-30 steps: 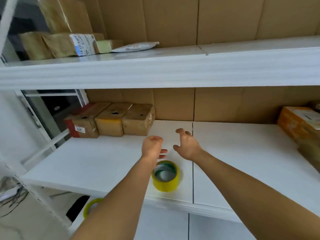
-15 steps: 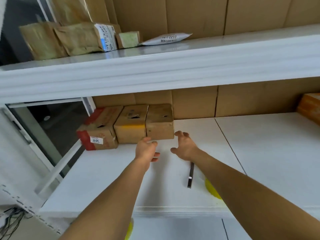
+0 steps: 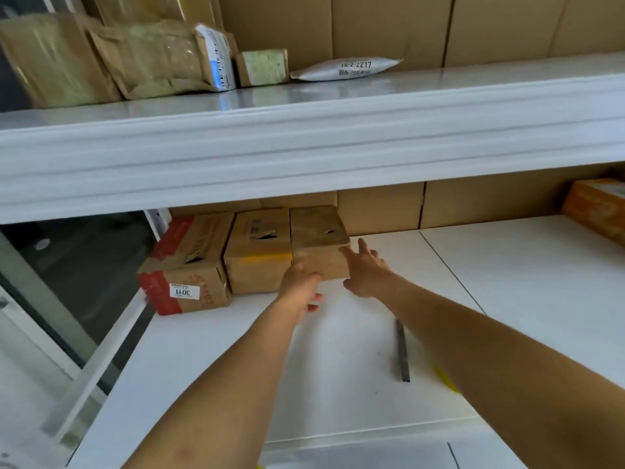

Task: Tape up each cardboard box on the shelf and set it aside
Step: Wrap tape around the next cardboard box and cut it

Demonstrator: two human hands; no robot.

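Observation:
Three brown cardboard boxes stand side by side at the back left of the white shelf (image 3: 236,350). The rightmost box (image 3: 316,233) has a small tear in its top. Beside it stand a middle box (image 3: 258,252) with a yellow band and a left box (image 3: 189,269) with red tape and a label reading 3011. My left hand (image 3: 299,286) reaches the rightmost box's front lower left corner, fingers loosely bent. My right hand (image 3: 367,269) is spread at its right front edge, fingertips touching the corner. Neither hand has closed on the box. A sliver of the yellow tape roll (image 3: 446,380) shows under my right forearm.
A dark flat blade-like tool (image 3: 402,353) lies on the shelf near my right forearm. An orange box (image 3: 595,204) sits at the far right. The upper shelf (image 3: 304,137) carries taped parcels (image 3: 152,59) and a white mailer (image 3: 348,69). Cardboard sheets line the back wall.
Both hands have moved forward from above the tape roll to the rightmost box. The view has shifted left, and my right forearm now covers most of the roll.

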